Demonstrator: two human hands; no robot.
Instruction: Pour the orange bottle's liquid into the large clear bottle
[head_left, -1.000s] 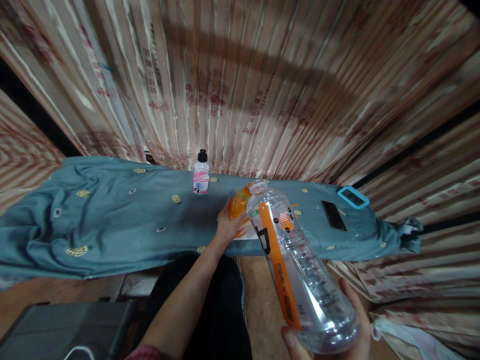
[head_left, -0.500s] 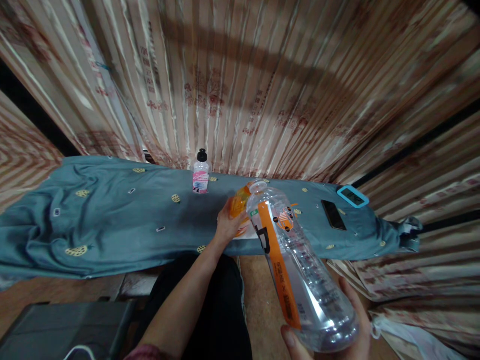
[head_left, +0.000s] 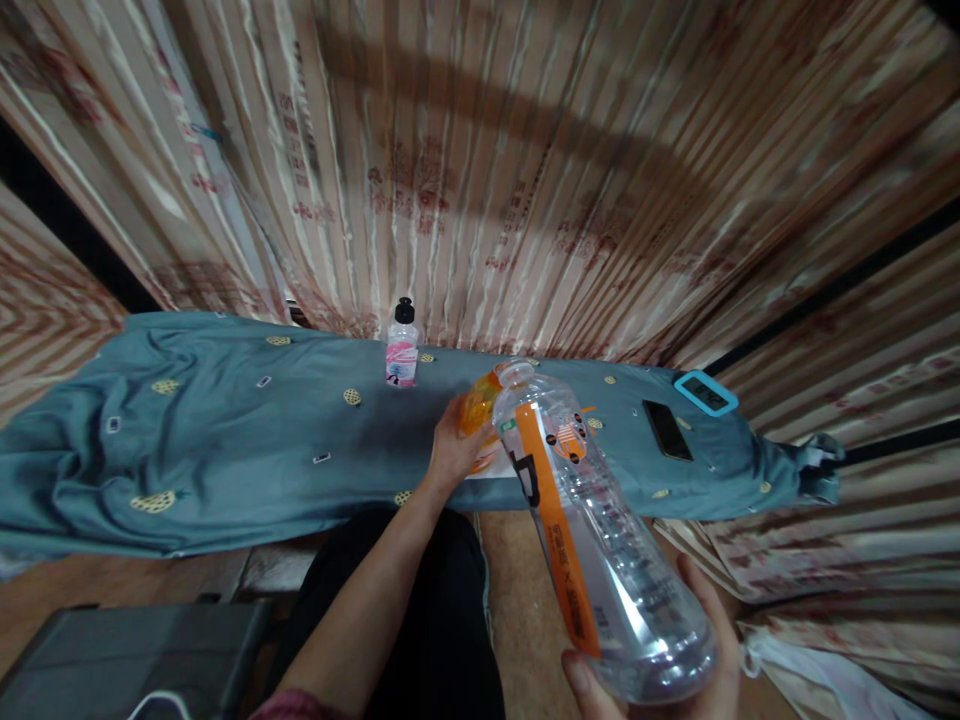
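Nearest the camera, the right hand (head_left: 679,665) is cupping the base of a large clear plastic bottle with an orange label strip (head_left: 600,545), fingers and thumb curled around its bottom. The bottle is tilting away from the person, its uncapped neck pointing up and forward; only a little clear liquid is showing low inside it, and how much exactly is hard to tell. Just beyond, the bottle's mouth is meeting the top of a small translucent orange container (head_left: 478,408), which is resting near the front edge of the desk (head_left: 225,450) draped in blue-grey patterned cloth. The left hand (head_left: 448,455) is wrapping around that orange container, fingers closed on its side, steadying it. Further right on the cloth, a black phone (head_left: 667,431) is lying flat, with a blue-framed small device (head_left: 705,393) just behind it. At the back, a small clear bottle with a pink label and black cap (head_left: 403,345) is standing upright before the striped curtain (head_left: 525,170).
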